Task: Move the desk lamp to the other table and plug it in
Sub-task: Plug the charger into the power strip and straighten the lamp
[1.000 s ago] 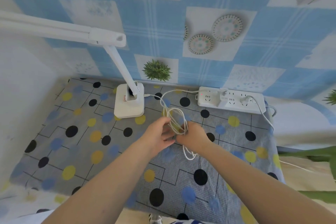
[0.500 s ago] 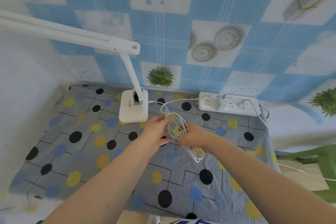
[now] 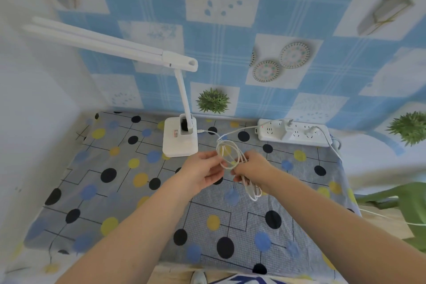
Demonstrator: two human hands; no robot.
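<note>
Head view. Compared with the frame half a second earlier, the camera has tilted up slightly: the desk lamp [image 3: 180,138] and the power strip [image 3: 294,132] now sit lower against the wall, and both hands remain at the centre of the table [image 3: 115,191].

The left hand [image 3: 201,172] pinches the upper loops of the white cable coil [image 3: 232,159] between thumb and fingertips. The right hand [image 3: 252,168] is closed around the coil's lower part, with loops hanging below it.

The desk lamp stands upright at the back of the table, base flat, head extending to the left. Its cable runs from the base to the coil, then to a white adapter [image 3: 284,125] seated in the power strip.

The table carries a grey cloth with black, blue and yellow dots. Blue-and-white checked wallpaper [image 3: 230,30] covers the rear wall. A green object [image 3: 405,205] stands at the right edge.
</note>
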